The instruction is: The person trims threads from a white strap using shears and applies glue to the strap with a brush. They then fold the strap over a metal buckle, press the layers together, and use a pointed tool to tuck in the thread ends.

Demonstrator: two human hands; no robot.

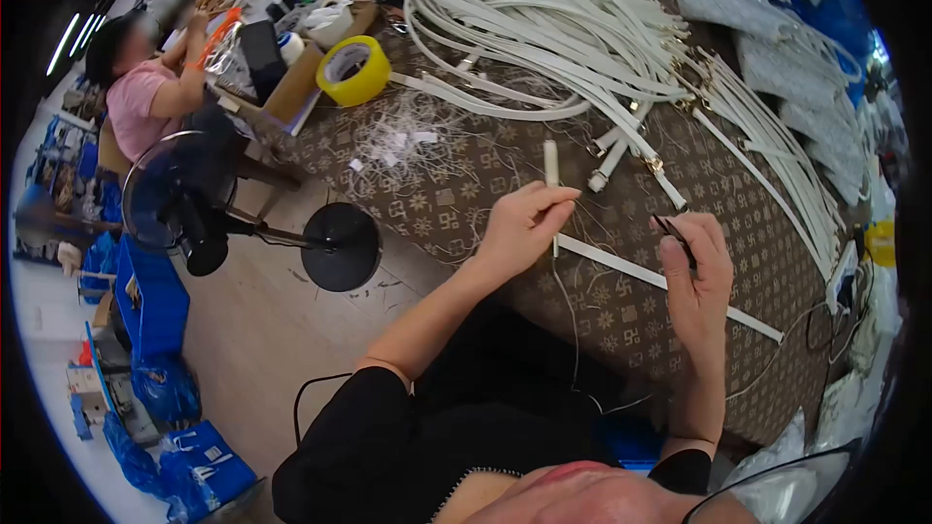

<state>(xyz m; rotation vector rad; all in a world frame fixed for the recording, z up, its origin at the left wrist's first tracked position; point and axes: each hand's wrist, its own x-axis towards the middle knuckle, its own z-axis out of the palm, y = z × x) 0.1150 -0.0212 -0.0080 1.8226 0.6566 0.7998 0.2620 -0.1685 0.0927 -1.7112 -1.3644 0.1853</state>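
My left hand (524,228) is closed in a pinch, thumb against forefinger; I cannot tell what fine thing it holds. Behind it, partly covered by the fingers, is a white pen-like stick (551,163) with a thin cord running down toward my lap. My right hand (697,267) is closed around black thread snips (670,226), their dark points toward the left. Between and below the hands a narrow white strap (621,268) lies slantwise across the patterned cloth, passing under my right hand. Metal-ended white straps (652,163) lie just beyond both hands.
A large heap of white straps (524,19) covers the far table. Thread scraps (408,141) and yellow tape (353,71) lie at the left. More straps (777,155) and plastic-wrapped bundles (815,87) line the right. A black fan (184,204) and a person in pink (146,102) are at the left.
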